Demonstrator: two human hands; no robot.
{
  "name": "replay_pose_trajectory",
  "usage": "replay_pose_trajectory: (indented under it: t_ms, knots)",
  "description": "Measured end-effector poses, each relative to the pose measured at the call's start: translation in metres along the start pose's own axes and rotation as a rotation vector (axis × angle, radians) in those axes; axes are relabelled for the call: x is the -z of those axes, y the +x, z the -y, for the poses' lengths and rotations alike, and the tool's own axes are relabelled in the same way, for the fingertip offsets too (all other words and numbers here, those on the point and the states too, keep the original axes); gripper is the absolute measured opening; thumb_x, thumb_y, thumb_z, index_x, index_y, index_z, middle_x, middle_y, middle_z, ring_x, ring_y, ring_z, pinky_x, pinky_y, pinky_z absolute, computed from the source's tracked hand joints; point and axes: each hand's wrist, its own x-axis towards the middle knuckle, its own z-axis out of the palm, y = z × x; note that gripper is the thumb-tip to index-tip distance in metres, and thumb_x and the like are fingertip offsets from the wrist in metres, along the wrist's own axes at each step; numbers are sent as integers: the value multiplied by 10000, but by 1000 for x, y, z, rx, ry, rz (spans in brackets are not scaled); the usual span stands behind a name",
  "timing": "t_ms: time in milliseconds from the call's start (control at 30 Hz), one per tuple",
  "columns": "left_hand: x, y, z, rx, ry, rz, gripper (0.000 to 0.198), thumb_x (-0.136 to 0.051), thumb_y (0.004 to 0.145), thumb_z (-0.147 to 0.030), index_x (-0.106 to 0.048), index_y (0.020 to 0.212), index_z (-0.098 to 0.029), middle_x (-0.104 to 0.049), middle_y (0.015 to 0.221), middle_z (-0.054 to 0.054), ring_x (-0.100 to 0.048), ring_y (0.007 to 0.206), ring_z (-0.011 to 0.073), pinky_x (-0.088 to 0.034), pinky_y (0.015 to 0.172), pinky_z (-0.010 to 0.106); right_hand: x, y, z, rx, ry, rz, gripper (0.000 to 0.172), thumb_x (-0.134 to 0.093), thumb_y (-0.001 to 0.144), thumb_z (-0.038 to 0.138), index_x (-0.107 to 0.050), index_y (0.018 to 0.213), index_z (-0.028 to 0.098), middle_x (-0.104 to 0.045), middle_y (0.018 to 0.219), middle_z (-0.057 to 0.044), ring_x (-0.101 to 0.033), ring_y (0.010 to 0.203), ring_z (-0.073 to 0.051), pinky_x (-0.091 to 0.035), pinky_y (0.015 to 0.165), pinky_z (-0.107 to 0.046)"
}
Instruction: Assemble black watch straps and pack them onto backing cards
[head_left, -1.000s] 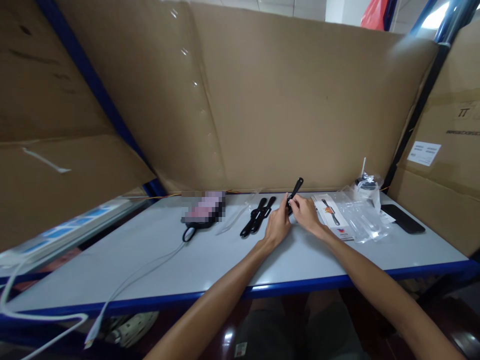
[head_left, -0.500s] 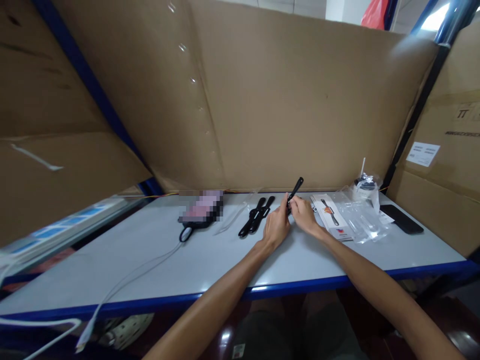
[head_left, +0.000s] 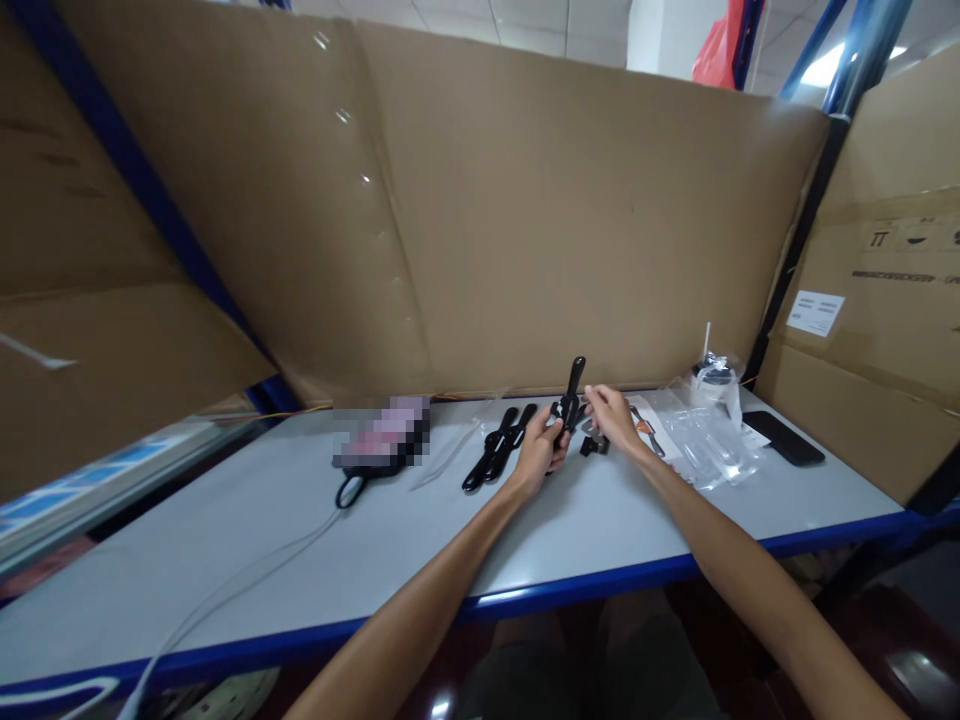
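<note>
My left hand [head_left: 538, 450] is closed around a black spokeshave [head_left: 575, 378], which is held tilted up above the table with one handle pointing away from me. Just right of the tool is my right hand [head_left: 613, 418], its thumb and fingertips drawn together near the tool's middle. Whatever those fingertips hold, if anything, is too small to make out. Below them, small dark metal parts [head_left: 594, 443] lie on the table. Two more black spokeshaves [head_left: 489, 462] rest side by side to the left of my left hand.
Printed cards [head_left: 651, 432] and clear plastic bags [head_left: 709, 450] lie to the right, beside a black phone [head_left: 784, 438]. A wrapped cup-like thing [head_left: 716, 380] stands behind the bags. Left is a blurred device [head_left: 386, 440] with a white cable [head_left: 262, 562]. Cardboard [head_left: 525, 230] walls the table [head_left: 315, 580].
My right hand has moved off the spokeshave to its right side, uncovering the tool's middle and the small metal parts. My left hand still grips the spokeshave. The view has shifted slightly.
</note>
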Motion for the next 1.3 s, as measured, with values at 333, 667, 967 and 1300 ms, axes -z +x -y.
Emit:
replay_pose_trajectory:
  t_ms: [333, 667, 967, 1300]
  knots:
    - [-7, -7, -4, 27, 60, 72, 392, -639, 842, -491, -485, 1070, -212, -470, 604, -95, -303, 380, 45, -170, 365, 149, -5, -3, -3, 10, 67, 114, 499, -633, 809, 673, -564, 661, 201, -506, 486, 33, -489, 446, -118, -341, 420, -216]
    - [-1, -3, 5, -3, 119, 102, 403, -632, 858, -506, -479, 1083, -209, -421, 598, -107, -284, 390, 38, -152, 384, 153, -10, 0, -9, 46, 5, 94, 449, -626, 837, 598, -593, 639, 196, -536, 501, 27, -536, 513, -132, -351, 481, -215]
    - [0, -2, 7, 15, 138, 84, 437, -647, 845, -514, -468, 1104, -212, -416, 600, -110, -275, 391, 40, -143, 388, 166, -10, -5, -6, 47, -8, 73, 463, -606, 829, 617, -550, 624, 205, -545, 540, 26, -511, 534, -123, -337, 500, -214]
    - [-3, -5, 0, 14, 135, 90, 469, -693, 818, -532, -470, 1080, -214, -393, 577, -119, -272, 395, 36, -130, 400, 165, -12, -5, -6, 58, 8, 48, 496, -584, 813, 663, -533, 618, 210, -522, 541, 27, -495, 544, -126, -336, 500, -219]
